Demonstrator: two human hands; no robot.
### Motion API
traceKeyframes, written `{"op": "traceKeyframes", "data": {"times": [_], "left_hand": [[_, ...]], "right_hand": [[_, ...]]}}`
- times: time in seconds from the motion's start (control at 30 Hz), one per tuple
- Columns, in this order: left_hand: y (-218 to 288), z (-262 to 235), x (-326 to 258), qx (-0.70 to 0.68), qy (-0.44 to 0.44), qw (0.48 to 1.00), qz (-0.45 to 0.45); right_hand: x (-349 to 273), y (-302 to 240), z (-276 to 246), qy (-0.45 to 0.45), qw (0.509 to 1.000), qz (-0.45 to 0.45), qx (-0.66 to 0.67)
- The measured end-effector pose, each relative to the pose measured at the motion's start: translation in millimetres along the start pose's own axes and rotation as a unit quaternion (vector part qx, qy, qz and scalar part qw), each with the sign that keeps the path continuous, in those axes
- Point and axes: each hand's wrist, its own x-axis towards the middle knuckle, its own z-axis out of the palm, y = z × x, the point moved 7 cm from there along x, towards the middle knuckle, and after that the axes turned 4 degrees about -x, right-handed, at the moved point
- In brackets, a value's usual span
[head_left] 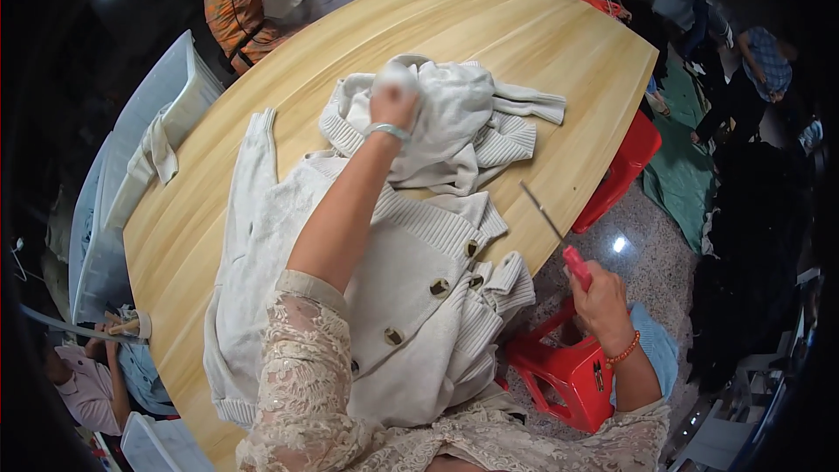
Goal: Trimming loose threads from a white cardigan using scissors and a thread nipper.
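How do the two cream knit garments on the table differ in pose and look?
The buttoned cardigan lies spread near the table edge, with brown buttons showing; the far sweater is bunched in a heap, with no buttons visible. The left hand grips the far sweater; no hand holds the cardigan. Both are cream with ribbed cuffs.

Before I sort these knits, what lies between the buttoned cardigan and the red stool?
Nothing, in the head view: the buttoned cardigan hangs over the table edge, its cuff directly above the red stool.
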Motion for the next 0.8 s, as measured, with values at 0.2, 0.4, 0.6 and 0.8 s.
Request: {"op": "traceKeyframes", "data": {"times": [0.2,0.4,0.6,0.8], "left_hand": [[195,14,-133,-0.172,-0.465,0.867,0.051],[186,-123,-232,0.159,-0.508,0.846,0.022],[125,-154,-298,0.425,-0.440,0.767,0.192],[146,-165,-298,0.232,-0.367,0.888,0.151]], "right_hand": [[16,20,-29,0.042,0.962,0.090,0.253],[20,7,-30,0.107,0.958,-0.070,0.255],[26,-58,11,0.046,0.968,-0.164,0.183],[4,-140,21,0.042,0.921,-0.354,0.156]]}}
